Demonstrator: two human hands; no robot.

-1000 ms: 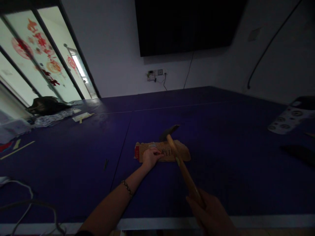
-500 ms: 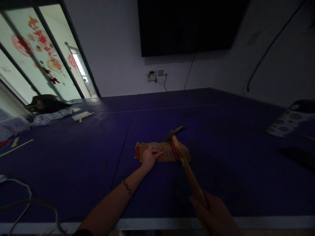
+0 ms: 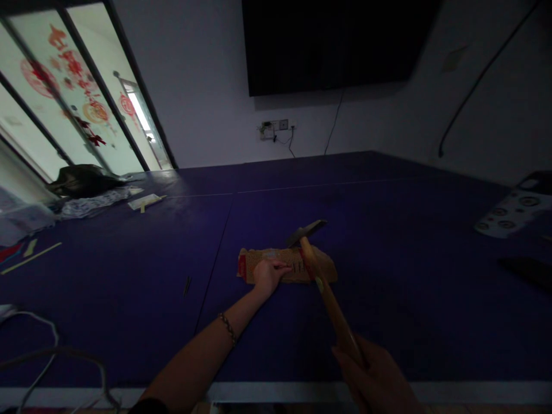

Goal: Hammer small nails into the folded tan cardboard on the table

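A flat brown cardboard piece (image 3: 250, 270) with red bands lies on the purple table (image 3: 267, 333). Several small dark nails (image 3: 298, 267) stand in a row on it. My left hand (image 3: 268, 275) rests over the cardboard, thumb and fingertips pinched together beside the row; what they hold is too small to make out. My right hand (image 3: 373, 368) is wrapped round the wooden handle of a hammer (image 3: 330, 299). The hammer's metal head is over the back edge of the cardboard, right of my left hand.
Thin dark nails (image 3: 187, 286) lie left of my left forearm. A dark flat object (image 3: 524, 273) and a patterned white container (image 3: 511, 213) are at the right. White cables (image 3: 52, 333) curl at the lower left; a white tray (image 3: 144, 202) sits farther back.
My left hand has shifted slightly right along the cardboard, closer to the standing nails. The hammer and my right hand are nearly unmoved.
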